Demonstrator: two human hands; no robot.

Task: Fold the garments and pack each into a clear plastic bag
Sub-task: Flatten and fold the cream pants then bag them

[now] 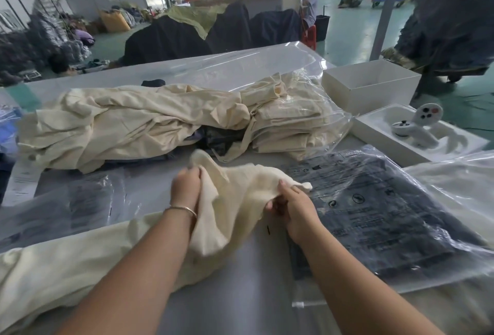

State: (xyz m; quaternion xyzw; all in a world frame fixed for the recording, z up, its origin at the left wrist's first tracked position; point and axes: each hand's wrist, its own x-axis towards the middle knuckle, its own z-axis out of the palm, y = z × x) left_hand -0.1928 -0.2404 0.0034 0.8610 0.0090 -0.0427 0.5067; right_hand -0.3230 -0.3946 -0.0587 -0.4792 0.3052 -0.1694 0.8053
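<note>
Big white table [232, 289] takes up most of the view. Across the back of it sits a long rumpled pile [128, 120] of cream garments, with a stack [294, 123] of bagged cream ones touching its right end. Right side of the table has a dark garment already in a clear bag [385, 211], lying flat. Behind that are two white boxes, an open empty-looking one [371, 85] and a tray [417, 136] with a white controller [417, 126] in it.

The cream garment [230, 209] being worked is front and center, bunched up, its long tail trailing off to the left edge. Left hand [185, 187] grips a fold of it, fingers curled in, bangle [181, 209] on the wrist. Right hand [291, 209] pinches the other edge, just beside the bagged dark one.
</note>
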